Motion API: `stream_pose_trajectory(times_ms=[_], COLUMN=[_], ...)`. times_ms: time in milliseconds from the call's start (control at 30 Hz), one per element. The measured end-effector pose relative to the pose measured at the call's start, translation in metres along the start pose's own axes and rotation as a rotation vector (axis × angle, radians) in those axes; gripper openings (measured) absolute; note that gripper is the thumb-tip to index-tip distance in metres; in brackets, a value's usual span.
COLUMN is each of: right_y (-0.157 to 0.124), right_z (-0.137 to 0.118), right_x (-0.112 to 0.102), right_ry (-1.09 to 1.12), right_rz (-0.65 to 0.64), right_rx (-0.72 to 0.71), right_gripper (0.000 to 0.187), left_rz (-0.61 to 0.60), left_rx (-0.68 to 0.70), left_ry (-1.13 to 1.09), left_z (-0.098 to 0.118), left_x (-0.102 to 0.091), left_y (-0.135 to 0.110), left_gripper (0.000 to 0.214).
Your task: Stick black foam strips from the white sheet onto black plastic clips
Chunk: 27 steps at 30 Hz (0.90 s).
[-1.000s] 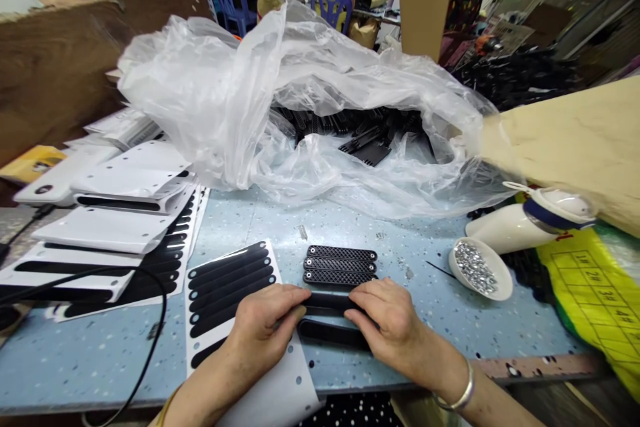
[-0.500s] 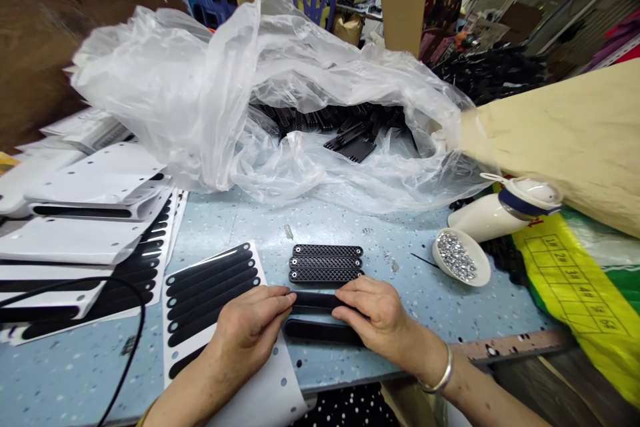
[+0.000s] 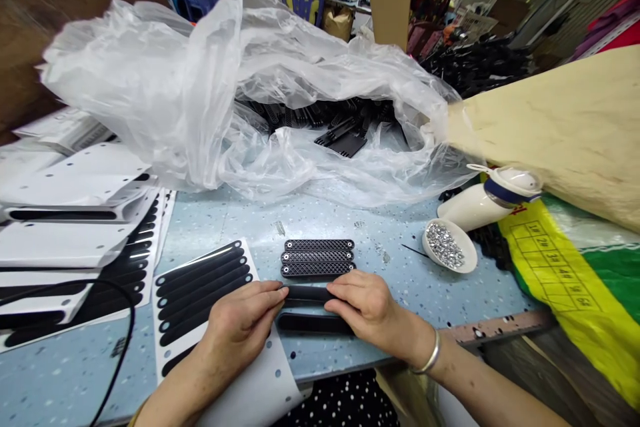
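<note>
A narrow black strip [image 3: 307,295] with rounded ends lies crosswise between my hands. My left hand [image 3: 245,317] pinches its left end, and my right hand [image 3: 364,303] has thumb and fingers closed on its right end. Just below, a second black strip [image 3: 313,323] rests on the table, its right end partly under my right hand. Right above my fingers sit three black textured bars [image 3: 318,257] in a stack of rows, with small silver rings at their ends. Left of my left hand is a white backing sheet [image 3: 265,373] bearing several black stickers [image 3: 203,290].
Behind is a large clear plastic bag [image 3: 210,93] with black pieces [image 3: 345,133] inside. At right stand a bowl of small silver parts [image 3: 445,245] and a white bottle [image 3: 475,205]. More sticker sheets [image 3: 65,240] and a black cable [image 3: 131,320] lie left. People sit farther back.
The whole view has shifted slightly, so everything appears a little farther left and up. Both hands keep the same hold on the black strip.
</note>
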State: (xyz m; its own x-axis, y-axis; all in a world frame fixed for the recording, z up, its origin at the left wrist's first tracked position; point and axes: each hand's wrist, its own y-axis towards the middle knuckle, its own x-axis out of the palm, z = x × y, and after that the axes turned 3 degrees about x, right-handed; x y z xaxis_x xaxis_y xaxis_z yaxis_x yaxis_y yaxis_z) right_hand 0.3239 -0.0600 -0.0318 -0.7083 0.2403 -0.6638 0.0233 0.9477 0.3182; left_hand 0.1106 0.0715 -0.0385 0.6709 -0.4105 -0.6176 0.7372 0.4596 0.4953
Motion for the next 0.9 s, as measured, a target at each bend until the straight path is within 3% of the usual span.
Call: stream_pose_trajectory(times_ms=[200,467,633,800,900], right_y=[-0.001,-0.003,-0.012,-0.04,-0.048], right_z=[0.002,0.004,0.004,0.012,0.015], right_x=[0.002,0.007,-0.003,-0.028,-0.032], right_ry=[0.06,0.008,0.024,-0.076,-0.034], right_rz=[0.042,0.049,0.171,0.357,0.372], right_rx=[0.077,0.055,0.078,0.265,0.372], right_gripper=[0.017,0.015,0.017,0.012,0.014], left_rz=[-0.004,-0.026,-0.028,-0.034,-0.05], left_rx=[0.007,-0.002,-0.012,-0.005,-0.008], left_ry=[-0.008,0.006,0.007,-0.004,0.007], left_z=[0.0,-0.002,-0.002,0.001,0.0], left_x=[-0.001,-0.001,-0.003,-0.003,-0.003], left_y=[0.003,0.0,0.002,0.006,0.006], left_gripper=[0.019,0.019,0.02,0.02,0.018])
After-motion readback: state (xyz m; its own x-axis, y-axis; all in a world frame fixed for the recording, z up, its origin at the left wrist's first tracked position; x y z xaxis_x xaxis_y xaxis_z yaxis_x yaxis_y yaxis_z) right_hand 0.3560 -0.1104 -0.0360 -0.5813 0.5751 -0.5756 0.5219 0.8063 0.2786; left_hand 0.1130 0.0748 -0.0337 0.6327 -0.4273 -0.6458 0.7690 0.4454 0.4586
